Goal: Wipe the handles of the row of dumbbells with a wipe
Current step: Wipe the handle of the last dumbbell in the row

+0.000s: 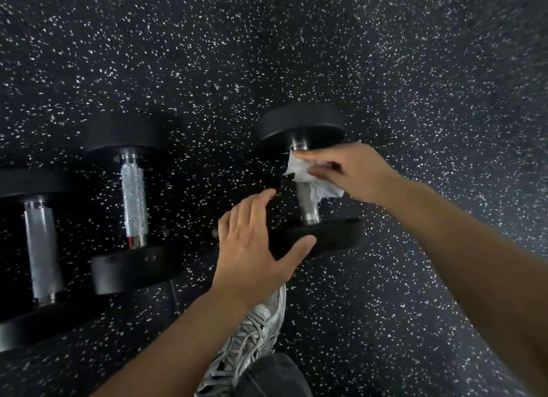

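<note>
three dumbbells lie in a row on the speckled black floor [415,70], handles running away from the camera. taking the right dumbbell [308,189] as the landmark: the right hand [353,171] lies across the far part of its handle, fingers closed around a crumpled white wipe [308,174] pressed against the metal, just below the far head. the bare near part of the handle shows beneath the wipe. the left hand [255,245] is spread flat, fingers apart, its thumb lying on the rim of this dumbbell's near head and its fingers reaching along the left side. the middle dumbbell [133,200] lies to the left of the landmark, apart from it, and the left dumbbell [41,254] lies further left again, partly cut off by the frame edge. a grey laced sneaker [252,331] stands on the floor nearer the camera than the landmark, under the left forearm.
</note>
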